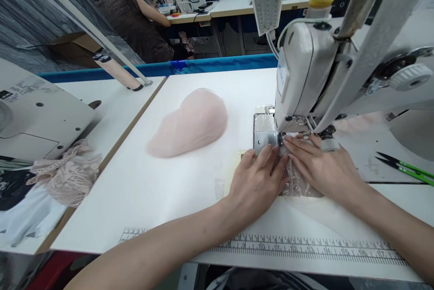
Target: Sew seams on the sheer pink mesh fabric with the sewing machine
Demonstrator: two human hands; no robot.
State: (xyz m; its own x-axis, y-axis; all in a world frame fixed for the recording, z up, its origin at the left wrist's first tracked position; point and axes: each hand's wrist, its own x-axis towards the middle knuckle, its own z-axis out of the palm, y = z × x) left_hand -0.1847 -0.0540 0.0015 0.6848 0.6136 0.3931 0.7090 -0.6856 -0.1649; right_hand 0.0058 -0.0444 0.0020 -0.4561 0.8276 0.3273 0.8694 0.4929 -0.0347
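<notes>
In the head view, right of centre, we press our left hand [259, 179] and right hand [323, 166], fingers extended, over sheer material [301, 186] beside the presser foot [280, 139]; whether either grip pinches it, we cannot tell. A pink piece [196, 123] lies left of centre on the bench [183, 190]. We judge this a feeding step, calling for steady guidance, fingertips clear.

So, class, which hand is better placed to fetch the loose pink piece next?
Left, most likely: the left hand is nearer the pink piece, which lies to the left of both hands. The right hand is farther away, with the left hand between.
</notes>
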